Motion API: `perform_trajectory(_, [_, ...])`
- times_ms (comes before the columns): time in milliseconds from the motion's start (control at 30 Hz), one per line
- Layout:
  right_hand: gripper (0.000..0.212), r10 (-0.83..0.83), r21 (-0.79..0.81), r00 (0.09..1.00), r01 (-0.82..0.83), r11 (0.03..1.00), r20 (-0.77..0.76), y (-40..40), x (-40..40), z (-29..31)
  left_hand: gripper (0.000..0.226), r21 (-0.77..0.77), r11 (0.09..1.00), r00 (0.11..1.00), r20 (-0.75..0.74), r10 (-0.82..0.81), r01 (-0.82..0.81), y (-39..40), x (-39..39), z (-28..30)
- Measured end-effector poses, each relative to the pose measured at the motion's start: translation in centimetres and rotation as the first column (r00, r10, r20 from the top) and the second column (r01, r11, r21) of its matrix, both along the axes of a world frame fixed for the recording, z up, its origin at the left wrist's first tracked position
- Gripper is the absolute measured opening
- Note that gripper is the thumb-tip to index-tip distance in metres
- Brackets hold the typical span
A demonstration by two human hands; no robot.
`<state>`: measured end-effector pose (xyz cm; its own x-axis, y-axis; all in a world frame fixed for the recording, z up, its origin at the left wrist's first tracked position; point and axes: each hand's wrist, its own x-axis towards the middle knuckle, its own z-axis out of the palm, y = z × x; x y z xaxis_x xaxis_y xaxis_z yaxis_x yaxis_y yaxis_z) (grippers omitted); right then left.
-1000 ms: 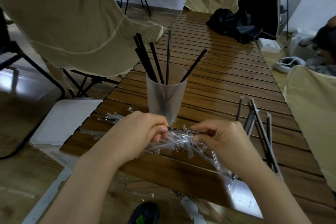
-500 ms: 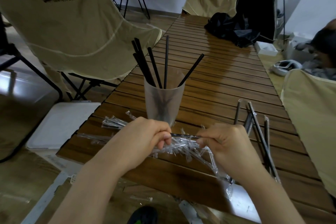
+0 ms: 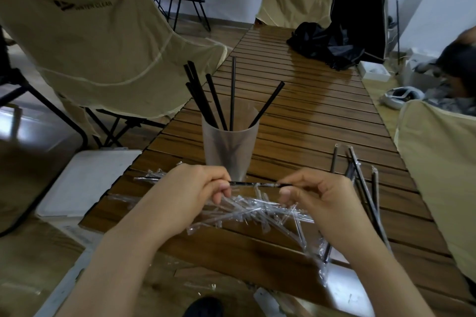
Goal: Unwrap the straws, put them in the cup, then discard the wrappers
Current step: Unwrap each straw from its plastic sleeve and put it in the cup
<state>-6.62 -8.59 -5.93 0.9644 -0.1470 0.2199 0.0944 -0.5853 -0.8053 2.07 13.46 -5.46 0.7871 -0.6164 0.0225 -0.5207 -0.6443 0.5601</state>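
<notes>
Your left hand [image 3: 190, 193] and right hand [image 3: 324, 201] each pinch an end of one thin black wrapped straw [image 3: 253, 184]. It lies level in front of the frosted translucent plastic cup [image 3: 230, 152], above the clear crumpled wrappers [image 3: 260, 210].

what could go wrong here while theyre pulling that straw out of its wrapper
Both hands, left hand and right hand, pinch the straw just in front of the cup; a jerk might tip it. Loose wrappers near the table edge could slide off.
</notes>
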Motion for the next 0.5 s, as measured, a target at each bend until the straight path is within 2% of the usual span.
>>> perform_trajectory(300, [0.020, -0.027, 0.005, 0.999, 0.027, 1.000, 0.044, -0.32, -0.12, 0.25, 0.022, -0.036, 0.999, 1.000, -0.011, -0.028, 0.028, 0.02, 0.26, 0.67])
perform_trajectory(500, [0.023, -0.065, 0.083, 0.997, 0.062, 0.995, 0.040, -0.72, -0.29, 0.56, 0.023, -0.058, 0.997, 0.999, 0.001, -0.042, 0.042, 0.13, 0.13, 0.63])
